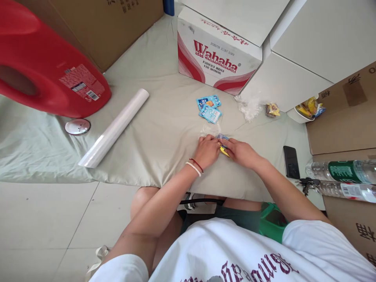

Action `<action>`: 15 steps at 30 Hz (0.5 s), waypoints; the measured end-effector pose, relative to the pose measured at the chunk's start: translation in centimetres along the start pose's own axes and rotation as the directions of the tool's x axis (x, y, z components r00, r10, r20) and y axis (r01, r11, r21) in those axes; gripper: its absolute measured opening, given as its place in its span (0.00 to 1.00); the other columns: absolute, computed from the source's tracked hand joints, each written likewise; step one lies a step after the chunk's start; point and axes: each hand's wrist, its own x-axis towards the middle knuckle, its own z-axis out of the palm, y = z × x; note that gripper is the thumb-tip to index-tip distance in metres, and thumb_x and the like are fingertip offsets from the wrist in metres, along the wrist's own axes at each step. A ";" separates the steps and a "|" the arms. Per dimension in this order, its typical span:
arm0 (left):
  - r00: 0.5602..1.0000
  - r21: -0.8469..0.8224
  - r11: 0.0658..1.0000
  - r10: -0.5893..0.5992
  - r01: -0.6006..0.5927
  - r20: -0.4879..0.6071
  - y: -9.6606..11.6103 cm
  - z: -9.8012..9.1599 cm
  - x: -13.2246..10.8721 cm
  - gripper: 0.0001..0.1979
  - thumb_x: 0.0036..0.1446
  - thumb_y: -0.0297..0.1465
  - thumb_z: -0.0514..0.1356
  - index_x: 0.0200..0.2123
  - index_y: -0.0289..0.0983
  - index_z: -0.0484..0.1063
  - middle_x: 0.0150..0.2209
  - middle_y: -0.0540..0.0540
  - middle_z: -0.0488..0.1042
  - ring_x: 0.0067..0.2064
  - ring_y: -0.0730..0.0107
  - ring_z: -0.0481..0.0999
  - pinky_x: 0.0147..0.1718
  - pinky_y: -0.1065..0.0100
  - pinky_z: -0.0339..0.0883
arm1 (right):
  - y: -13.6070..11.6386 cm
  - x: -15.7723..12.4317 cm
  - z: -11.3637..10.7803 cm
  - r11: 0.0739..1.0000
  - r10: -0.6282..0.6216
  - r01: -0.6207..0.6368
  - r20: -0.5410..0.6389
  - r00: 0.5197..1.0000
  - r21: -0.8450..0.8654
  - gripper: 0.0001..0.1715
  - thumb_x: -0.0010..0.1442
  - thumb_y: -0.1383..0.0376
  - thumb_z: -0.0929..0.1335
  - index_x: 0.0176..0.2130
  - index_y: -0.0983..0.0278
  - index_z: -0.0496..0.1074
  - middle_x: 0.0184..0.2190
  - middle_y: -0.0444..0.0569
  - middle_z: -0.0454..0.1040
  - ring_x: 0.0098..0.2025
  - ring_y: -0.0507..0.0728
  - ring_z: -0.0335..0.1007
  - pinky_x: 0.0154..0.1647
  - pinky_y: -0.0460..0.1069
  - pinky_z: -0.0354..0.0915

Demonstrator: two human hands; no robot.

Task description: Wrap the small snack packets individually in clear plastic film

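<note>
My left hand [207, 150] and my right hand [241, 153] meet over the cloth-covered table, fingers bent inward. Between them lies a small yellow and blue snack packet [224, 150], partly covered by my fingers. Both hands are closed on it. Clear plastic film [210, 129] sticks out beyond my left fingertips; whether it wraps the packet is hidden. Just past the hands, several light-blue snack packets [210, 114] lie overlapping. To their right sits a crumpled heap of clear plastic bags [249, 107], with a small yellow and brown packet [272, 110] beside it.
A white roll of film [114, 129] lies at left, near a round tin [78, 126] and a large red jug [55, 70]. Behind stands a Wahaha carton [219, 51]. At right are a white bowl [297, 116] of packets, a phone [291, 162], keys [308, 184] and plastic bottles [343, 171].
</note>
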 end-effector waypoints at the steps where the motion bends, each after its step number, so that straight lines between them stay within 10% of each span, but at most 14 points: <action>1: 0.999 -0.069 0.996 -0.048 0.048 0.003 -0.6 -0.6 0.3 0.14 0.64 0.26 0.57 0.41 0.42 0.84 0.49 0.43 0.84 0.57 0.52 0.75 0.56 0.50 0.66 | -0.5 -0.4 0.7 0.999 0.021 -0.020 0.014 1.000 -0.043 0.33 0.71 0.64 0.63 0.72 0.57 0.64 0.52 0.57 0.76 0.42 0.62 0.73 0.35 0.50 0.63; 3: 0.978 -0.239 0.953 -0.202 0.187 -0.042 -2.1 -2.0 0.9 0.16 0.60 0.24 0.56 0.41 0.41 0.84 0.50 0.45 0.84 0.55 0.57 0.78 0.57 0.56 0.69 | -1.3 -1.1 2.1 0.994 0.048 -0.047 0.006 0.999 -0.103 0.35 0.72 0.65 0.61 0.74 0.53 0.60 0.52 0.57 0.75 0.42 0.62 0.72 0.33 0.50 0.62; 6: 0.810 -0.396 0.812 -0.540 0.429 -0.229 -4.2 -4.2 1.4 0.19 0.65 0.28 0.51 0.46 0.38 0.82 0.47 0.42 0.84 0.51 0.59 0.80 0.56 0.58 0.71 | -1.9 -1.6 3.3 0.986 0.056 -0.060 -0.031 0.998 -0.156 0.36 0.72 0.67 0.60 0.74 0.49 0.59 0.50 0.56 0.73 0.40 0.61 0.70 0.30 0.49 0.58; 9: 0.691 -0.349 0.774 -0.631 0.528 -0.353 -4.5 -4.9 1.4 0.21 0.71 0.41 0.50 0.48 0.37 0.81 0.55 0.37 0.80 0.63 0.51 0.72 0.65 0.48 0.63 | -2.2 -1.7 3.6 0.980 0.072 -0.079 -0.047 0.996 -0.182 0.37 0.71 0.69 0.59 0.75 0.49 0.58 0.50 0.56 0.72 0.40 0.62 0.68 0.29 0.50 0.56; 15: 0.813 -0.199 0.851 -0.524 0.486 -0.255 -0.7 -2.2 1.2 0.32 0.67 0.57 0.53 0.51 0.34 0.78 0.73 0.28 0.59 0.78 0.36 0.45 0.73 0.33 0.42 | -2.1 -1.7 3.5 0.989 0.034 -0.047 -0.091 0.995 -0.139 0.36 0.71 0.68 0.61 0.73 0.46 0.61 0.47 0.54 0.71 0.40 0.60 0.66 0.31 0.49 0.58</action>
